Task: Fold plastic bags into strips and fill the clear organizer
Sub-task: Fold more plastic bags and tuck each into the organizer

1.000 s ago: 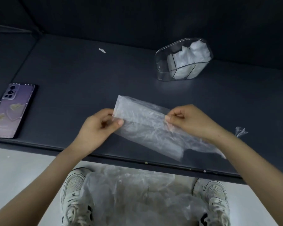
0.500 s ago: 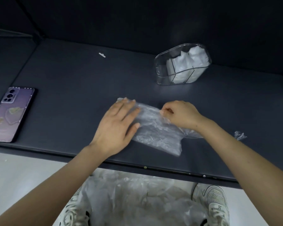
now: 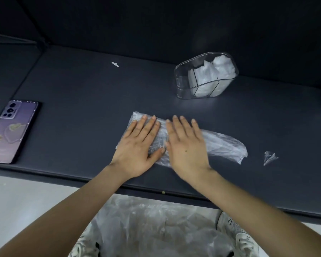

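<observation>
A clear plastic bag (image 3: pixel 222 143) lies flat on the dark table (image 3: pixel 82 108), folded into a long band running from centre to right. My left hand (image 3: pixel 139 145) presses on its left part with straight fingers. My right hand (image 3: pixel 185 143) lies flat beside it on the bag's middle, fingers spread. The clear organizer (image 3: pixel 182 80) stands at the back right; white folded bags fill its rear compartments, and its front left compartment looks bare.
A purple phone (image 3: pixel 11 130) lies face down at the table's left edge. A small crumpled plastic scrap (image 3: pixel 270 157) sits right of the bag, and a tiny white piece (image 3: pixel 115 64) lies farther back. A heap of loose plastic bags (image 3: pixel 156 225) sits on my lap below the table edge.
Both hands let go of the pinched bag edges and now lie flat on it. The bag went from held up to pressed on the table, its right end spread out.
</observation>
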Demonstrator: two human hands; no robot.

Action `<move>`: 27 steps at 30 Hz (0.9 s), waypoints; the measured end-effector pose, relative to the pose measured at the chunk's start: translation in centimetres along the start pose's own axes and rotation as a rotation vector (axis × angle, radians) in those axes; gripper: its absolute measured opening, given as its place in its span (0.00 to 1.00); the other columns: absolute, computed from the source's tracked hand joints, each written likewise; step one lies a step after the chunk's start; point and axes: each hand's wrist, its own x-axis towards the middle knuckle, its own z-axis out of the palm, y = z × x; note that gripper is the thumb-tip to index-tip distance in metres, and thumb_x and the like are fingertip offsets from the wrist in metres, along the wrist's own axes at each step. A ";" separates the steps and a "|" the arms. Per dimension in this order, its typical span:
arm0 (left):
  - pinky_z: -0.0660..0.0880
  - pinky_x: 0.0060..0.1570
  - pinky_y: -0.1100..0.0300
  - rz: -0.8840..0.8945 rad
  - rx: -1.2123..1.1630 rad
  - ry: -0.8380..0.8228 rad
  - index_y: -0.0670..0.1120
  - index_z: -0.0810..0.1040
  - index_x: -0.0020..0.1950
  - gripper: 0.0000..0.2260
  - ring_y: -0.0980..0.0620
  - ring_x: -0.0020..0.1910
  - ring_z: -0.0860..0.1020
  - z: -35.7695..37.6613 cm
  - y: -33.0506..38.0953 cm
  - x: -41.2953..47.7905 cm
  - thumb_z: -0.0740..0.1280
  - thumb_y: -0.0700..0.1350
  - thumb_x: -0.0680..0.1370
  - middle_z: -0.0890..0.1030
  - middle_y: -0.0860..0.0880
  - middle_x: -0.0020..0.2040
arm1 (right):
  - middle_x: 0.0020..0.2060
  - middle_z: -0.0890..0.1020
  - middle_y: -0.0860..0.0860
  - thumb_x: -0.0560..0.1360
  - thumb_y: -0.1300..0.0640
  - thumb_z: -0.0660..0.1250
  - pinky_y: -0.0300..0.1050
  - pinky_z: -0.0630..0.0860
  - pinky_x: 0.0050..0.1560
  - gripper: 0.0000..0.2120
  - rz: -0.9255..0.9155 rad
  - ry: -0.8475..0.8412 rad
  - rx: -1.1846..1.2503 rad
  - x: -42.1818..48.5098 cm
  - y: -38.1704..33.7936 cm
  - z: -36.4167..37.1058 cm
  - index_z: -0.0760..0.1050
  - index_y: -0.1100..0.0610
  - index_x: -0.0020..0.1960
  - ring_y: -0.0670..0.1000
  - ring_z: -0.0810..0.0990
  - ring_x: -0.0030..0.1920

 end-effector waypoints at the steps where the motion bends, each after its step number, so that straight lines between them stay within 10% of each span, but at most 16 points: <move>1: 0.43 0.75 0.52 -0.001 -0.007 0.008 0.45 0.53 0.78 0.32 0.47 0.78 0.49 0.0 0.0 0.1 0.45 0.64 0.80 0.53 0.44 0.79 | 0.67 0.74 0.61 0.79 0.53 0.54 0.60 0.61 0.71 0.23 0.002 -0.050 0.033 -0.3 -0.4 0.6 0.70 0.63 0.69 0.60 0.72 0.68; 6: 0.39 0.76 0.54 -0.064 -0.033 -0.017 0.51 0.50 0.79 0.35 0.47 0.78 0.42 0.0 0.0 0.1 0.43 0.68 0.77 0.44 0.44 0.79 | 0.76 0.60 0.53 0.80 0.40 0.43 0.58 0.49 0.75 0.31 0.158 -0.202 0.029 -4.2 5.0 1.4 0.57 0.56 0.77 0.54 0.55 0.77; 12: 0.39 0.76 0.53 -0.075 -0.011 -0.029 0.52 0.46 0.79 0.35 0.48 0.78 0.39 0.0 0.0 0.2 0.40 0.68 0.76 0.42 0.44 0.79 | 0.75 0.62 0.59 0.80 0.37 0.35 0.65 0.50 0.74 0.37 0.412 -0.129 -0.028 -8.6 11.0 -0.8 0.60 0.59 0.76 0.59 0.59 0.76; 18: 0.38 0.76 0.55 -0.065 -0.069 -0.019 0.50 0.49 0.79 0.36 0.48 0.78 0.42 -0.1 -0.1 0.1 0.41 0.69 0.76 0.45 0.43 0.79 | 0.61 0.79 0.56 0.76 0.40 0.60 0.62 0.60 0.71 0.26 -0.224 0.077 0.042 -5.6 2.3 -1.2 0.79 0.59 0.60 0.58 0.75 0.64; 22: 0.36 0.74 0.62 -0.096 -0.255 0.006 0.54 0.46 0.78 0.38 0.53 0.77 0.39 -0.7 -0.4 -0.2 0.37 0.74 0.73 0.43 0.48 0.79 | 0.46 0.85 0.52 0.71 0.59 0.73 0.48 0.70 0.64 0.02 -0.313 0.282 0.099 -4.5 2.5 0.2 0.82 0.58 0.42 0.53 0.83 0.48; 27: 0.60 0.73 0.50 0.153 -0.310 0.261 0.45 0.77 0.67 0.25 0.48 0.71 0.69 -3.3 -0.4 -2.8 0.62 0.59 0.77 0.74 0.47 0.69 | 0.40 0.84 0.47 0.76 0.57 0.66 0.44 0.75 0.56 0.09 -0.289 0.219 0.332 -4.9 3.7 -0.7 0.81 0.56 0.40 0.49 0.83 0.41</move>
